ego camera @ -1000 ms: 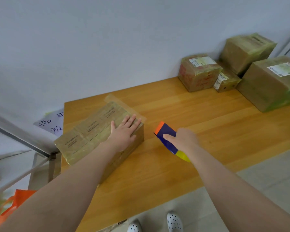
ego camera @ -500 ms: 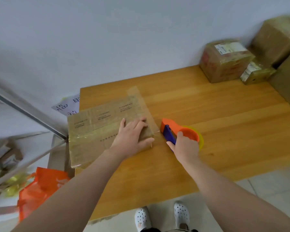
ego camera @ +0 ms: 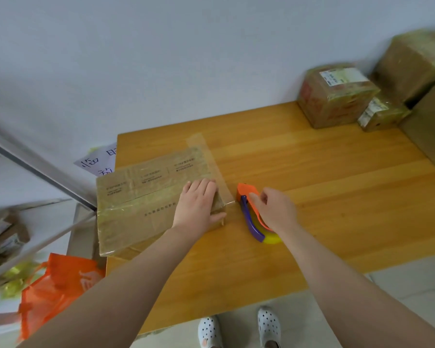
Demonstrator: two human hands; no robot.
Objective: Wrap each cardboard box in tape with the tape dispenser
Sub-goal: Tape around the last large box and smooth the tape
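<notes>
A flat cardboard box [ego camera: 146, 197], covered in shiny clear tape, lies at the left end of the wooden table [ego camera: 312, 177]. My left hand [ego camera: 199, 204] presses flat on the box's right end, fingers straight. Just right of the box, my right hand [ego camera: 274, 209] grips an orange, purple and yellow tape dispenser [ego camera: 249, 212] resting low on the table. A strip of clear tape [ego camera: 221, 182] runs from the dispenser's front along the box's right edge toward the far side.
Several taped cardboard boxes [ego camera: 337, 96] stand at the table's far right against the white wall. An orange plastic bag [ego camera: 58, 282] and a metal rack are left of the table. A paper sign [ego camera: 98, 159] hangs behind the box. My shoes show below the table's near edge.
The box has turned from tilted to lying flat. My right hand brought the dispenser down beside the box's right end. The view has shifted down and left.
</notes>
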